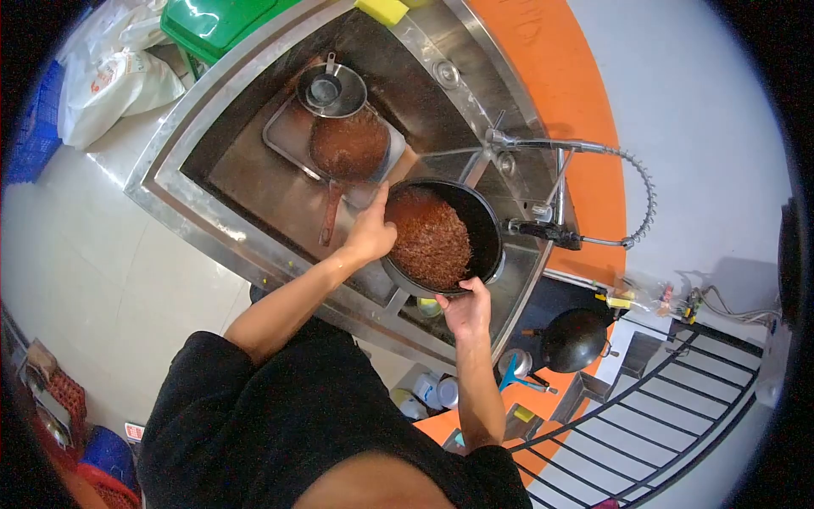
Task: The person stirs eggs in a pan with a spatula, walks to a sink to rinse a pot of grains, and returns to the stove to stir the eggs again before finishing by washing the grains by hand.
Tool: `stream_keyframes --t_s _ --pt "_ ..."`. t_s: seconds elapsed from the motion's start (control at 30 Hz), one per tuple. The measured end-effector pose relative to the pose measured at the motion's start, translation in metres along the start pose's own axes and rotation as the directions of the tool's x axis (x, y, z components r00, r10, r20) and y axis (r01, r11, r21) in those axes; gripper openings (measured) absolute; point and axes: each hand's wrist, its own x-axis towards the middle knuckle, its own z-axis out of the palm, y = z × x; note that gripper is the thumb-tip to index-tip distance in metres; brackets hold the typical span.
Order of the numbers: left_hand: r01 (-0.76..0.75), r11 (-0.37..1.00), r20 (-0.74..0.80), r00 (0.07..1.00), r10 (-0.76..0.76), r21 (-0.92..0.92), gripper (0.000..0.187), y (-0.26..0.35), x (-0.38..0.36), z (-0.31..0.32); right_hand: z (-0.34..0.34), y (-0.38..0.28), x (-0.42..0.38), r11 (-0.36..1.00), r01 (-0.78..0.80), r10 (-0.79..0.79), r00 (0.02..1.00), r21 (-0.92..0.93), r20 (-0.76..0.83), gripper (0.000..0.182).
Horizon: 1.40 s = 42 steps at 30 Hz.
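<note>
A dark pot [490,222] is held tilted over the double sink [225,191], with a brown, grainy mass [432,242] lying against its near left side. My left hand [370,233] grips its left rim, the index finger stretched along the outside. At the near rim, my right hand [469,307] has its thumb on top and the fingers underneath. Left of the pot, a pan [348,146] full of brown liquid, with a reddish-brown handle [331,216], sits on a metal tray [284,134]. Beside it stands a metal bowl [346,100] holding a small round cup [325,88].
A spring-hose faucet [585,146] rises at the sink's right edge, its spray head [543,231] near the pot. A yellow sponge [381,10] lies at the far rim, near a green bin [216,25]. A wok [578,339] and black railing [653,416] are at right.
</note>
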Motion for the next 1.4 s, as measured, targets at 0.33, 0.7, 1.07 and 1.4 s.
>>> stream_keyframes --t_s 0.33,0.7,1.07,1.4 --pt "-0.033 0.998 -0.014 0.999 0.033 -0.045 0.071 0.007 0.002 -0.014 -0.015 0.01 -0.01 0.991 0.096 -0.084 0.989 -0.097 0.12 0.06" --pt "0.054 0.979 0.085 0.996 -0.038 -0.199 0.069 0.014 -0.002 -0.017 -0.002 0.016 -0.015 0.982 0.179 -0.176 0.982 -0.061 0.062 0.069" --pt "0.173 0.973 0.104 0.982 -0.158 -0.155 0.074 -0.001 0.002 -0.007 0.02 -0.001 -0.023 0.971 0.14 -0.162 0.981 -0.195 -0.104 0.089" --pt "0.13 0.974 0.078 0.99 -0.118 -0.185 0.076 -0.033 0.018 0.007 0.024 -0.006 -0.018 0.982 0.109 -0.125 0.987 -0.155 -0.099 0.104"
